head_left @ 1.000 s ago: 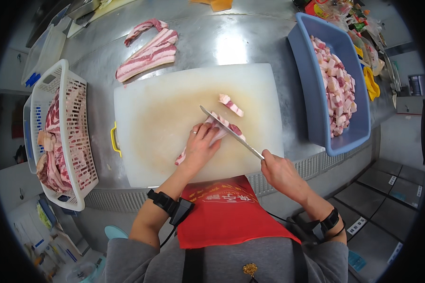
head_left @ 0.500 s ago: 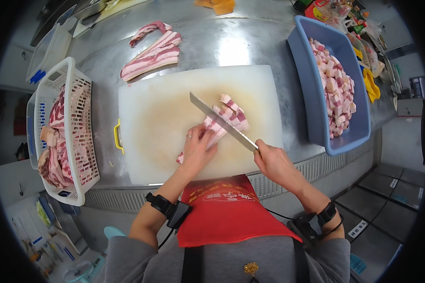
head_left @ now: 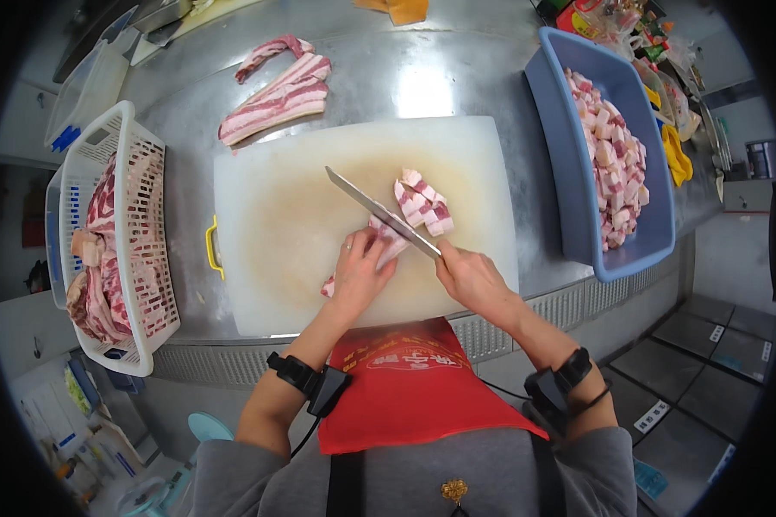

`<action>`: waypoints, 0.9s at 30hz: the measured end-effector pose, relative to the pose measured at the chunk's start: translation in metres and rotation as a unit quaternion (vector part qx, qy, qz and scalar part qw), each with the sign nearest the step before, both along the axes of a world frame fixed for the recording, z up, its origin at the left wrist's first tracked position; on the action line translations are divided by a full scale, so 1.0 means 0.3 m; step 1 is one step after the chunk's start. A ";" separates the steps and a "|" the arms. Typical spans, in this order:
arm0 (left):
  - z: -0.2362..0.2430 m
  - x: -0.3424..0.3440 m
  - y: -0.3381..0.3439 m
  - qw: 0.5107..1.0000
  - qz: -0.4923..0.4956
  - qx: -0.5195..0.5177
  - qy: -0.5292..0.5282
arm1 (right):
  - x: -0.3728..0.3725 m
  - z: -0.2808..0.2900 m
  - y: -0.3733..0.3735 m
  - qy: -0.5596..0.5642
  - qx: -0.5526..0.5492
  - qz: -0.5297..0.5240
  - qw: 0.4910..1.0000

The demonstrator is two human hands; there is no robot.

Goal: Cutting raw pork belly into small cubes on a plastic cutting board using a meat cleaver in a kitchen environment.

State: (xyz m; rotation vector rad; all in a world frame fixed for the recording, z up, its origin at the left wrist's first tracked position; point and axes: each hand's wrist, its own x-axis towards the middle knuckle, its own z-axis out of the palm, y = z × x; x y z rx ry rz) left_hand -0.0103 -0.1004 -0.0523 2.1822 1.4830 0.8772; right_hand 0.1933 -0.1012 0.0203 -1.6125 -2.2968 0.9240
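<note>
A white cutting board [head_left: 293,189] with a yellow handle lies in front of me. My left hand [head_left: 359,271] presses down on a strip of pork belly [head_left: 388,245], its fingers curled over the meat beside the blade. In my right hand [head_left: 474,277] is the handle of a long kitchen knife [head_left: 379,209]. The blade slants up and left across the strip, close to my left fingertips. Just right of the blade sit several cut pork pieces [head_left: 424,205]. How deep the edge stands in the meat cannot be told.
Uncut pork belly slabs [head_left: 278,103] lie on the steel table [head_left: 362,77] beyond the board. At left stands a white plastic basket [head_left: 151,250] with large meat pieces. A blue tub [head_left: 569,207] at right holds diced pork [head_left: 610,159]. Bags and bottles crowd the far right.
My right hand and the knife have shifted left and slightly up, towards my left hand. More cut pork shows to the right of the blade. My left hand has barely moved.
</note>
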 end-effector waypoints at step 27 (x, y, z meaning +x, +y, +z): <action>-0.020 -0.115 -0.129 0.997 0.039 -0.047 -0.043 | 0.023 0.188 -0.117 -0.053 -0.059 0.038 0.996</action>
